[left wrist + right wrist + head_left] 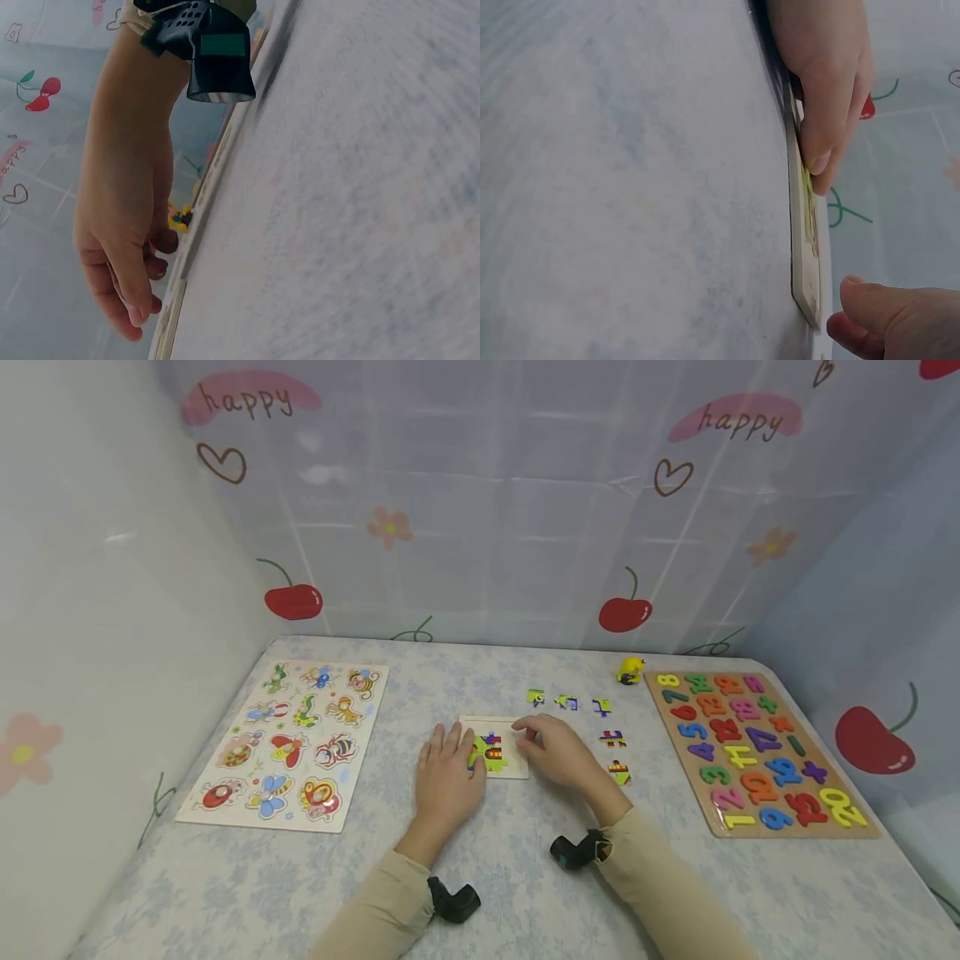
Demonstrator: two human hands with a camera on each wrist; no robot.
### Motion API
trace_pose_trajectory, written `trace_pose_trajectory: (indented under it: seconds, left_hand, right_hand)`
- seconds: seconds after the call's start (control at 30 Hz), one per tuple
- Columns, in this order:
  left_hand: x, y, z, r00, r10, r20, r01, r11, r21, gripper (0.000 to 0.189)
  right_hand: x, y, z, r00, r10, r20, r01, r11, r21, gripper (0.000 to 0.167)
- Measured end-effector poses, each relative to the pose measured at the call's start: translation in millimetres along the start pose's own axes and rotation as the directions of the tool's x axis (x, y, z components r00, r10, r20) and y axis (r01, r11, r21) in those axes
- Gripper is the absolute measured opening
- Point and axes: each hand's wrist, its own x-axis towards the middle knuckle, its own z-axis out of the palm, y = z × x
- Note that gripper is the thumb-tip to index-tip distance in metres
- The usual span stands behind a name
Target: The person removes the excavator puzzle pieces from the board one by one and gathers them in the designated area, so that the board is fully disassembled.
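A small wooden jigsaw tray (514,766) with a pale rim lies between my hands. Several green, red and purple puzzle pieces (493,752) are fitted in its left part, partly hidden by my left hand. That left hand (447,775) rests along the tray's left side with its fingers stretched forward. Over the right edge hovers my right hand (557,750), its fingers loosely bent, thumb and forefinger apart in the right wrist view, nothing visible between them. Seen from the left wrist, the right hand (124,217) hangs with bent fingers.
Several loose puzzle pieces (612,739) lie behind and right of the tray. A board of insect pictures (255,760) is at the left, a number board (750,760) at the right, with a small yellow toy (630,671) by its far corner. Black wrist cameras (453,902) sit near the sleeves.
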Motion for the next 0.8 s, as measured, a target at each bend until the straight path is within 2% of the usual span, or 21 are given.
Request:
trace_pose_trajectory:
  seconds: [0.23, 0.5, 0.8]
  left_hand:
    - [-0.4, -0.8, 0.7, 1.0, 0.012, -0.008, -0.012, 1.0, 0.017, 0.059]
    - [2.9, -8.8, 0.5, 1.0, 0.02, 0.016, -0.021, 0.997, 0.073, 0.063]
    - [2.9, -9.7, 0.6, 0.999, 0.018, 0.032, -0.02, 0.997, 0.075, 0.066]
  right_hand:
    - [13.1, -6.4, 8.9, 0.999, -0.024, 0.03, 0.025, 0.999, -0.023, 0.031]
    - [19.1, -13.7, 16.4, 0.998, -0.054, 0.023, 0.055, 0.996, -0.068, 0.035]
    - [23.2, -16.8, 20.6, 0.996, -0.066, 0.051, 0.07, 0.995, -0.074, 0.027]
